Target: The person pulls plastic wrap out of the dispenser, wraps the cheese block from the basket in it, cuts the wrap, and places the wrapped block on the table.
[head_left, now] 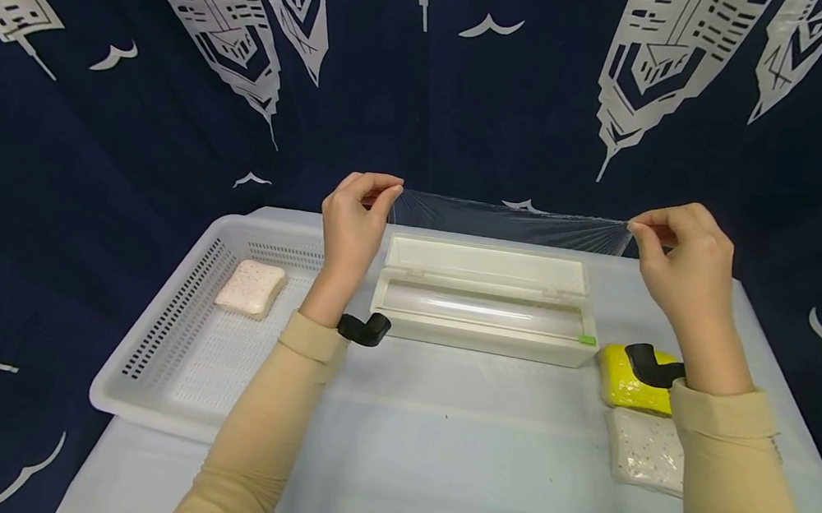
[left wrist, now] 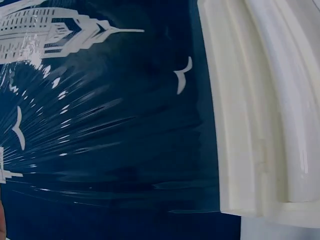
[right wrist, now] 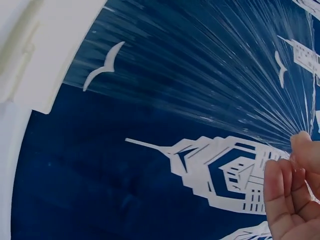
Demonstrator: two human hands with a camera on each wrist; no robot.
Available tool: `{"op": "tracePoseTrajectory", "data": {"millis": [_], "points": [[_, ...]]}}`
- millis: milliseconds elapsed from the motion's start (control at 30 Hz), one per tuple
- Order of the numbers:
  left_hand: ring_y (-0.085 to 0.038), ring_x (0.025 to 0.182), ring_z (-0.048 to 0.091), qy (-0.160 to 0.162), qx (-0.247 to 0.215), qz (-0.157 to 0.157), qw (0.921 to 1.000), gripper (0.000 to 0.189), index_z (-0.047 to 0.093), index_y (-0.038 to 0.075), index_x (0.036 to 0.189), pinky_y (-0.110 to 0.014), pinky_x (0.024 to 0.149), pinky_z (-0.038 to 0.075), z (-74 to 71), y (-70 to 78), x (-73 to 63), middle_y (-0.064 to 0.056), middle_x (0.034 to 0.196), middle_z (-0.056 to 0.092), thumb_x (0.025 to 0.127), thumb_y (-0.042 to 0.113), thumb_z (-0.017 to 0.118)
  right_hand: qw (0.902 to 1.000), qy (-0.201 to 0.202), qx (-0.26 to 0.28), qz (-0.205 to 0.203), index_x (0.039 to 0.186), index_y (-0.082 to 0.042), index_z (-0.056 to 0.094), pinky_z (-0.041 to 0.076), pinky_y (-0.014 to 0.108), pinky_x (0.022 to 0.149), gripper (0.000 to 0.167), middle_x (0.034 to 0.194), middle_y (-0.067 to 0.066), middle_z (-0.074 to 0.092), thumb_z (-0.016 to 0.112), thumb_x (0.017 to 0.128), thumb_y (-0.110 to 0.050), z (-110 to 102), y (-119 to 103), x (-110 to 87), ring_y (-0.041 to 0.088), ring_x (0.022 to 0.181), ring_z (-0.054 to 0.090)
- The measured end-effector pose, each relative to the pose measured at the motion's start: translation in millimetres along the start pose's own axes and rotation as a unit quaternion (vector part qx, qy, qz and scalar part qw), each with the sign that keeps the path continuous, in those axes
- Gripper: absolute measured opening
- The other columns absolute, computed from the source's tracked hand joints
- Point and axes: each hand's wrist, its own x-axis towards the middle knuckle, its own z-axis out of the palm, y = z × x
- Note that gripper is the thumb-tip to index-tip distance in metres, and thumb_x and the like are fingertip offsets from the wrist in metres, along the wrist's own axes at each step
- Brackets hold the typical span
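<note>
A clear sheet of plastic wrap (head_left: 511, 223) is stretched between my two hands, above and behind the wrap dispenser box. My left hand (head_left: 359, 223) pinches one top corner between thumb and fingertips. The other corner is pinched by my right hand (head_left: 685, 266); in the right wrist view, creases in the film fan out from those fingertips. Below stands the white dispenser box (head_left: 485, 338) with its lid (head_left: 488, 262) tipped back. Inside it lies the wrap roll (head_left: 480, 306), and a small green piece (head_left: 586, 339) sits at the front right edge.
A white perforated basket (head_left: 149, 347) on the left holds a pale speckled block (head_left: 252, 288). Near my right forearm lie a yellow wrapped block (head_left: 625, 380) and a white speckled wrapped block (head_left: 645, 448) on the white table (head_left: 466, 460). Behind hangs a navy patterned cloth (head_left: 425, 109).
</note>
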Motion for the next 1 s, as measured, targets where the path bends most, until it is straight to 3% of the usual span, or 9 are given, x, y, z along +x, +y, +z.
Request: {"op": "tracePoseTrajectory", "data": {"millis": [100,267,367,700,933,1000], "points": [[-0.021,0.085,0.066,0.008,-0.010,0.012,0.9998,0.015,0.077,0.006,0.099,-0.028,0.078,0.053,-3.0,4.8,5.1,-0.009,0.094,0.072,0.091,0.018,0.071,0.9991,0.040,0.010,-0.002,0.100,0.006,0.071,0.030,0.000,0.077,0.020,0.094,0.012,0.058,0.063,0.096,-0.011,-3,-6,3.4,0.019,0.090,0.056],[-0.020,0.087,0.066,0.024,-0.027,0.026,0.9990,0.016,0.077,0.007,0.100,-0.026,0.079,0.052,-8.7,12.8,13.1,-0.009,0.096,0.073,0.091,0.018,0.071,0.9956,0.090,0.027,-0.007,0.099,0.006,0.072,0.035,0.000,0.079,0.019,0.085,-0.022,0.042,0.064,0.095,-0.011,-10,-14,10.9,-0.014,0.088,0.041],[-0.019,0.088,0.067,0.031,-0.038,0.030,0.9984,0.015,0.078,0.008,0.100,-0.024,0.080,0.053,-12.4,18.7,17.0,-0.008,0.097,0.073,0.090,0.018,0.071,0.9940,0.105,0.029,-0.010,0.100,0.006,0.072,0.036,0.001,0.080,0.021,0.086,-0.031,0.036,0.064,0.096,-0.013,-16,-19,15.6,-0.019,0.089,0.038],[-0.019,0.086,0.066,0.063,-0.054,0.080,0.9934,0.015,0.078,0.007,0.099,-0.022,0.079,0.052,-23.1,32.1,18.2,-0.008,0.094,0.073,0.090,0.017,0.072,0.9902,0.135,0.034,-0.001,0.100,0.006,0.073,0.037,0.001,0.080,0.021,0.085,-0.035,0.037,0.064,0.096,-0.013,-33,-33,14.7,-0.020,0.091,0.038],[-0.022,0.085,0.063,0.070,-0.040,0.102,0.9915,0.016,0.077,0.006,0.099,-0.023,0.077,0.047,-31.5,33.1,5.7,-0.009,0.091,0.074,0.089,0.017,0.073,0.9953,0.095,0.021,0.002,0.100,0.006,0.071,0.034,0.002,0.079,0.020,0.088,-0.033,0.038,0.063,0.096,-0.012,-46,-37,-5.3,-0.019,0.090,0.037],[-0.022,0.085,0.064,0.069,-0.044,0.103,0.9913,0.016,0.077,0.005,0.098,-0.023,0.078,0.047,-36.3,33.8,-0.5,-0.010,0.091,0.074,0.088,0.017,0.074,0.9967,0.079,0.014,0.011,0.102,0.005,0.070,0.034,0.002,0.078,0.021,0.090,-0.024,0.050,0.062,0.096,-0.013,-51,-39,-14.2,-0.020,0.087,0.038]]}}
